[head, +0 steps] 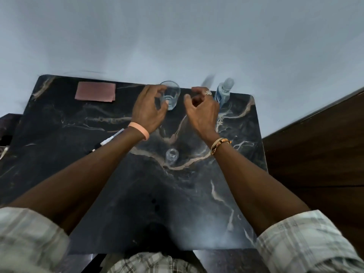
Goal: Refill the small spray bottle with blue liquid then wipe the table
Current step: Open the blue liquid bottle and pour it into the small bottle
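A small clear spray bottle [172,156] stands uncapped at the middle of the black marble table [94,182]. Its white and black spray head [109,140] lies to the left, partly hidden under my left forearm. At the far edge stands a clear glass [171,93]; my left hand [150,107] grips its left side with thumb and fingers. A bottle of blue liquid [223,92] stands at the far right corner. My right hand [202,110] hovers between glass and bottle, fingers curled and apart, holding nothing. A pink cloth [95,91] lies flat at the far left.
A pale grey wall rises directly behind the table's far edge. Dark wooden furniture [315,154] borders the table on the right. Another dark surface [7,125] adjoins it on the left.
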The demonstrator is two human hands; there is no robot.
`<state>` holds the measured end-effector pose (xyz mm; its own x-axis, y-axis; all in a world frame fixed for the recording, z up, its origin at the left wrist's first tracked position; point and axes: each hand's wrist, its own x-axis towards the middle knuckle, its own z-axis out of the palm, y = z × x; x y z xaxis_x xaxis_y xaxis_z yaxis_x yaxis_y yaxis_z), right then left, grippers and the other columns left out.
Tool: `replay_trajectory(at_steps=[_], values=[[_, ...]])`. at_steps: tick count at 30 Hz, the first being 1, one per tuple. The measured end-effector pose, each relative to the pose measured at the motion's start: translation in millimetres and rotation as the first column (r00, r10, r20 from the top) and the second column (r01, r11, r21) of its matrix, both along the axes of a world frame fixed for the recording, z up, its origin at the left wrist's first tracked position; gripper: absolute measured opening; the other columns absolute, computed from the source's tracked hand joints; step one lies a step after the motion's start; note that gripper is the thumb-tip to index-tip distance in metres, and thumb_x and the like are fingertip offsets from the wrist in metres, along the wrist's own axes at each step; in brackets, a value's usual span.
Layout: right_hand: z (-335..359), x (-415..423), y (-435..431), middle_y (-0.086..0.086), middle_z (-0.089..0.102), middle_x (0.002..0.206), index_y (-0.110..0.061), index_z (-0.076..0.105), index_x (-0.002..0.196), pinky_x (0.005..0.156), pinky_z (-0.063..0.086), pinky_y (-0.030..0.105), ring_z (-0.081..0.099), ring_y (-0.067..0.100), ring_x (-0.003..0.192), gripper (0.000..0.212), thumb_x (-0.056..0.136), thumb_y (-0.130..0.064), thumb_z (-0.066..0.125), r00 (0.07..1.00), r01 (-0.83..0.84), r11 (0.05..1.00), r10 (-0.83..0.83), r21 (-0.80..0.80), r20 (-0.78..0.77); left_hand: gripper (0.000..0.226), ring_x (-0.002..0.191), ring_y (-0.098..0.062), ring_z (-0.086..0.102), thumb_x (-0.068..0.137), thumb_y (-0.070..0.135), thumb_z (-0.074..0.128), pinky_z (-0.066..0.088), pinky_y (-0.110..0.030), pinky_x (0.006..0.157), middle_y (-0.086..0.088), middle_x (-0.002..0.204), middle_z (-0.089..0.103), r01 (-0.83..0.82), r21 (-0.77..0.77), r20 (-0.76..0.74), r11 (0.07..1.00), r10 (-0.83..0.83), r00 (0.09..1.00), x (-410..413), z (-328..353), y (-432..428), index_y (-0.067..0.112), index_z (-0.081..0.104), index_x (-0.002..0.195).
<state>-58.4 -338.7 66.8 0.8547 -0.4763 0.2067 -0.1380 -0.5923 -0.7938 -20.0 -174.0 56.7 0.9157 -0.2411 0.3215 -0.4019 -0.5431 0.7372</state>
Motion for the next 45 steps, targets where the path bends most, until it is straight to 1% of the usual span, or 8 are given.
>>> replay_trajectory(at_steps=[4,7,11,15,18,23,30,45], values=[[3,1,-66,-0.012,0.063,0.092,-0.026,0.055,0.125,0.078,0.059,0.029,0.063,0.003,0.085,0.045,0.084,-0.037,0.072,0.969,0.229,0.965,-0.239,0.128,0.066,0.050,0.108,-0.017,0.056,0.086,0.021,0.065,0.043,-0.023,0.091,-0.003,0.128,0.052,0.081,0.011,-0.100,0.997,-0.080,0.992,11,10,-63,0.017,0.046,0.133],[-5,-3,-107,-0.004,0.057,0.114,-0.022,0.048,0.135,0.085,0.053,0.026,0.057,0.010,0.103,0.065,0.079,-0.040,0.075,0.942,0.328,0.933,-0.335,0.148,0.022,0.055,0.120,-0.024,0.051,0.090,0.019,0.060,0.043,-0.036,0.101,-0.006,0.137,0.048,0.155,0.088,-0.218,0.984,-0.132,0.967,16,10,-106,0.015,0.038,0.140],[-29,-3,-137,0.005,0.053,0.137,-0.014,0.043,0.142,0.091,0.047,0.024,0.052,0.013,0.118,0.082,0.073,-0.038,0.082,0.965,0.243,0.964,-0.230,0.104,-0.123,0.062,0.134,-0.029,0.042,0.090,0.010,0.054,0.037,-0.043,0.109,-0.011,0.148,0.041,0.222,0.159,-0.395,0.962,-0.144,0.907,23,3,-150,0.011,0.030,0.147],[-48,11,-145,0.011,0.051,0.144,-0.008,0.042,0.146,0.105,0.047,0.040,0.049,0.025,0.131,0.089,0.075,-0.041,0.083,0.961,0.159,0.985,-0.139,0.067,-0.239,0.061,0.130,-0.032,0.047,0.084,-0.004,0.048,0.041,-0.041,0.106,-0.014,0.145,0.046,0.214,0.076,-0.527,0.974,-0.144,0.838,25,-10,-176,0.008,0.038,0.142],[-56,26,-144,0.012,0.054,0.143,-0.007,0.044,0.145,0.105,0.046,0.043,0.050,0.027,0.131,0.085,0.076,-0.040,0.083,0.961,0.107,0.991,-0.084,0.075,-0.264,0.056,0.122,-0.033,0.053,0.080,-0.011,0.041,0.045,-0.043,0.103,-0.014,0.135,0.055,0.211,-0.031,-0.580,0.977,-0.190,0.792,30,-23,-187,0.009,0.048,0.132],[-63,40,-138,0.004,0.070,0.117,-0.014,0.062,0.124,0.087,0.053,0.030,0.066,0.024,0.108,0.047,0.082,-0.028,0.079,0.978,0.055,0.998,-0.046,0.039,-0.206,0.067,0.123,-0.030,0.055,0.071,-0.022,0.034,0.044,-0.046,0.106,-0.012,0.128,0.062,0.138,-0.201,-0.599,0.970,-0.234,0.766,32,-34,-195,0.009,0.057,0.126],[-43,10,-135,0.005,0.071,0.110,-0.011,0.064,0.118,0.080,0.050,0.025,0.066,0.019,0.099,0.034,0.088,-0.025,0.073,0.989,0.115,0.993,-0.112,0.032,-0.101,0.053,0.105,-0.011,0.063,0.078,-0.019,0.041,0.049,-0.015,0.090,-0.001,0.107,0.067,0.054,-0.271,-0.528,0.961,-0.195,0.827,16,-14,-195,0.009,0.063,0.116],[-41,-134,-90,0.001,0.071,0.105,-0.016,0.063,0.118,0.079,0.055,0.032,0.065,0.016,0.092,0.036,0.085,-0.025,0.074,0.981,0.105,0.994,-0.097,0.042,-0.166,0.029,0.075,-0.028,0.068,0.082,-0.010,0.053,0.056,-0.048,0.081,-0.008,0.077,0.071,0.090,-0.258,-0.503,0.962,-0.213,0.837,-84,-32,-150,0.008,0.069,0.097]])
